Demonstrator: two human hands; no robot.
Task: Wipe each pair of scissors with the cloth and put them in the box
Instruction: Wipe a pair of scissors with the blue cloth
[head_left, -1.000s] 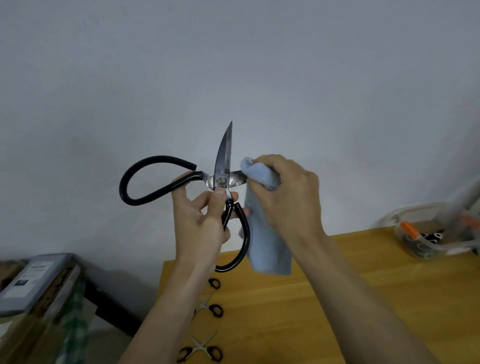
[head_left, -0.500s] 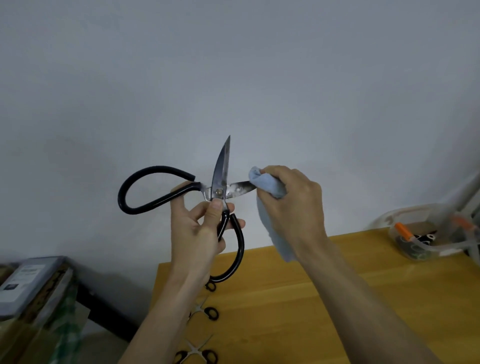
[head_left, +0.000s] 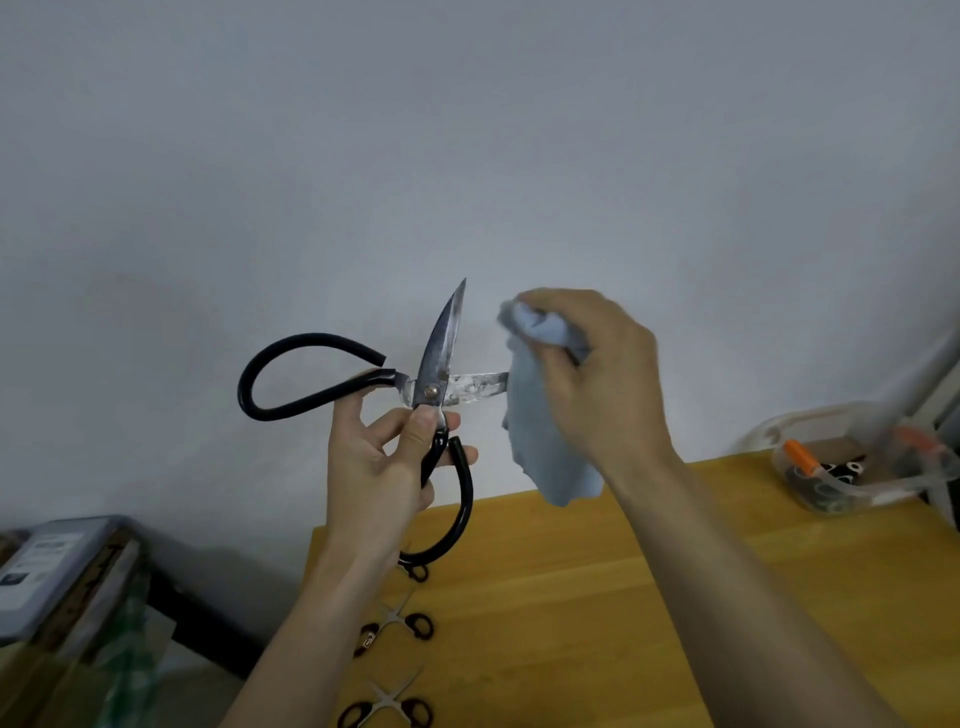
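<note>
Large scissors with black loop handles are held up before the wall, blades spread wide apart. My left hand grips them just below the pivot. One blade points up, the other points right, stained and dull. My right hand is closed on a pale blue cloth, which covers the tip of the right-pointing blade and hangs down. A clear plastic box with scissors inside stands at the table's far right.
Small black-handled scissors and another pair lie open along the left edge of the wooden table. A grey case sits on a low stand to the left. A white wall is behind.
My right hand has slid the cloth outward along the right-pointing blade, from near the pivot to its tip, baring most of the blade. Both hands sit lower in view.
</note>
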